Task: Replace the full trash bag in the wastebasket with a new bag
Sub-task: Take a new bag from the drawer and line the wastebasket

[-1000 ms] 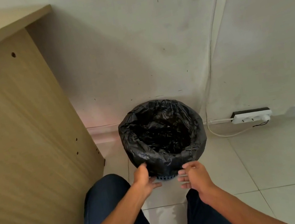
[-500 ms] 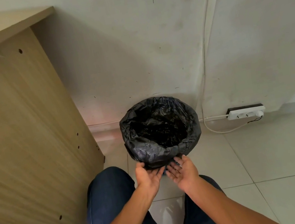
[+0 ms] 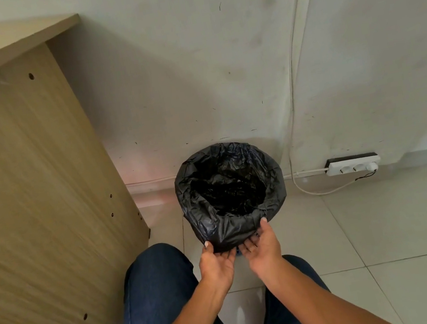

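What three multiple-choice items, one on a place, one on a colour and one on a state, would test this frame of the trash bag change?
1. Where is the power strip?
A. on the desk
B. on the floor by the wall, right of the trash bag
C. inside the bag

2. What colour is the trash bag?
A. white
B. blue
C. black

3. How is the bag now?
A. open at the top, edge turned down outward
B. tied shut
C. lying flat on the floor

Answers:
1 B: the strip lies at the foot of the wall on the bag's right.
2 C: the crinkled plastic is black all over.
3 A: its mouth gapes upward, and the left hand and right hand touch its near lower edge, palms up.
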`<state>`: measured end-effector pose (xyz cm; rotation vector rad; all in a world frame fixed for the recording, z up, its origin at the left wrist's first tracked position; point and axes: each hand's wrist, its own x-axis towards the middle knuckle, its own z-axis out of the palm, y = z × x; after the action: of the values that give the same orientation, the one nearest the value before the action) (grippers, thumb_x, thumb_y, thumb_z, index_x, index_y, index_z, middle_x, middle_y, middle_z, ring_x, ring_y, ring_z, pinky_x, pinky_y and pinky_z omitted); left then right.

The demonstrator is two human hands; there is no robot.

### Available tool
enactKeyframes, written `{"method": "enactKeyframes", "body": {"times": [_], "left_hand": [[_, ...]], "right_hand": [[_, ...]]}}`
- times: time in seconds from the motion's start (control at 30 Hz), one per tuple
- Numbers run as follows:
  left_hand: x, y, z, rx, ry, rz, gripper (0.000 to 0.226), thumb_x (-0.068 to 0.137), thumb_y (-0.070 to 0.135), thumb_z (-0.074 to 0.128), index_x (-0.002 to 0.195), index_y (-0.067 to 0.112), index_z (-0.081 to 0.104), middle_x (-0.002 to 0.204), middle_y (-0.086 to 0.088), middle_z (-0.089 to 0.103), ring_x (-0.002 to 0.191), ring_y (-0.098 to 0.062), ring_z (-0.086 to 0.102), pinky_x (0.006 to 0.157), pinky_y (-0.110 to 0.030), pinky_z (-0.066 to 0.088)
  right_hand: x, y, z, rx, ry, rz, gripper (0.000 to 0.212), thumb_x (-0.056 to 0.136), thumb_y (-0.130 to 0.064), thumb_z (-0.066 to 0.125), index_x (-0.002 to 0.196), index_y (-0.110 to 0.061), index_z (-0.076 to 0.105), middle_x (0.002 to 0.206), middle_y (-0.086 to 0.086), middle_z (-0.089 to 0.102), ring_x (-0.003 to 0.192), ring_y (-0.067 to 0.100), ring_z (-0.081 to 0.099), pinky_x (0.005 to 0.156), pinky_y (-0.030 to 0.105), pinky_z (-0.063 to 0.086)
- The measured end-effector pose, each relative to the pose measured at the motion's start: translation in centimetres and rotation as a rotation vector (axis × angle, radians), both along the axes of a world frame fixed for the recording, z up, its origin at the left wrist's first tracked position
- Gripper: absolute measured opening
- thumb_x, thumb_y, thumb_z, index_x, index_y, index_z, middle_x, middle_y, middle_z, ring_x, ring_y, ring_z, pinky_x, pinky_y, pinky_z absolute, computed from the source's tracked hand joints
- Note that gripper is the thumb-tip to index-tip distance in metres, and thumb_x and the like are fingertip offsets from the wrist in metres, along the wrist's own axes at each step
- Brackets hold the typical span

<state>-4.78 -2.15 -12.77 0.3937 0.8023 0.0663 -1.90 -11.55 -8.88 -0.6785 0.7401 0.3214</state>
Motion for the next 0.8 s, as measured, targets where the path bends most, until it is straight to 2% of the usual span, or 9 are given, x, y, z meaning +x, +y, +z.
{"method": "enactKeyframes", "body": {"times": [0.1,0.17,0.27,0.33,0.4,0.47,0.6,0.7,0.8], "left_hand": [[-0.3,-0.4,0.7,-0.043,-0.070,-0.011,0.059,0.100,0.060,0.037,0.135,0.014,0.052,0.123,-0.019,0.062,0.114,-0.033,0.059,0.103,-0.045,0.045],[-0.3,-0.4,0.8,0.027,-0.107,-0.079,0.062,0.093,0.066,0.047,0.130,0.017,0.056,0.125,-0.016,0.064,0.117,-0.031,0.061,0.097,-0.041,0.050],[0.1,-0.5,0.3,0.092,-0.086,-0.081,0.050,0.099,0.040,0.054,0.140,0.012,0.051,0.137,-0.015,0.059,0.116,-0.027,0.061,0.088,-0.037,0.053],[0.5,-0.2,0.0,0.005,-0.048,0.011,0.049,0.104,0.033,0.047,0.145,0.008,0.045,0.143,-0.015,0.052,0.125,-0.030,0.054,0.101,-0.042,0.047],[1.0,0.3,-0.2,-0.078,-0.020,0.076,0.047,0.107,0.030,0.041,0.148,0.006,0.041,0.147,-0.016,0.047,0.135,-0.032,0.046,0.114,-0.046,0.037],[1.4,0.4,-0.2,-0.103,0.004,0.099,0.044,0.109,0.025,0.035,0.149,0.008,0.040,0.148,-0.018,0.047,0.134,-0.032,0.047,0.116,-0.046,0.034],[2.9,0.5,0.9,-0.093,0.006,0.094,0.041,0.109,0.014,0.028,0.144,0.012,0.047,0.141,-0.018,0.053,0.107,-0.030,0.059,0.109,-0.045,0.041],[3.4,1.0,1.3,-0.060,-0.024,0.053,0.040,0.108,0.018,0.027,0.140,0.012,0.051,0.143,-0.018,0.053,0.106,-0.032,0.060,0.103,-0.047,0.045],[3.4,1.9,1.4,-0.099,-0.070,0.023,0.054,0.104,0.050,0.035,0.138,0.011,0.051,0.138,-0.020,0.056,0.121,-0.037,0.055,0.103,-0.053,0.046]], "right_hand": [[0.8,-0.3,-0.3,-0.033,0.017,0.015,0.042,0.098,-0.050,0.052,0.120,-0.014,0.057,0.114,0.013,0.064,0.099,0.027,0.061,0.080,0.036,0.048],[1.2,-0.7,-0.6,-0.077,0.018,0.018,0.039,0.099,-0.047,0.053,0.120,-0.014,0.058,0.110,0.012,0.065,0.088,0.023,0.061,0.080,0.035,0.048],[1.7,-1.6,-0.9,-0.069,0.010,-0.023,0.029,0.102,-0.035,0.052,0.122,-0.014,0.056,0.113,0.009,0.062,0.105,0.026,0.059,0.103,0.042,0.044],[2.0,-2.4,-0.9,0.000,0.025,-0.099,0.030,0.105,-0.029,0.046,0.128,-0.010,0.053,0.118,0.008,0.059,0.123,0.032,0.053,0.111,0.046,0.039],[2.4,-3.1,-1.0,0.051,0.030,-0.151,0.038,0.107,-0.024,0.040,0.138,-0.004,0.048,0.134,0.012,0.055,0.131,0.033,0.049,0.112,0.048,0.038],[2.9,-3.6,-1.3,0.075,0.030,-0.186,0.041,0.108,-0.020,0.036,0.143,-0.002,0.043,0.144,0.016,0.049,0.134,0.033,0.048,0.113,0.050,0.037],[4.3,-4.1,-2.1,0.118,0.042,-0.193,0.041,0.108,-0.015,0.033,0.145,-0.003,0.044,0.147,0.019,0.048,0.134,0.035,0.047,0.109,0.049,0.042],[5.2,-4.6,-1.8,0.177,0.000,-0.140,0.041,0.107,-0.018,0.031,0.139,0.000,0.050,0.140,0.021,0.053,0.130,0.037,0.050,0.105,0.050,0.044],[4.8,-5.3,-0.9,0.237,-0.053,-0.169,0.049,0.102,-0.045,0.040,0.127,-0.005,0.051,0.129,0.022,0.057,0.124,0.038,0.054,0.111,0.054,0.038]]}}
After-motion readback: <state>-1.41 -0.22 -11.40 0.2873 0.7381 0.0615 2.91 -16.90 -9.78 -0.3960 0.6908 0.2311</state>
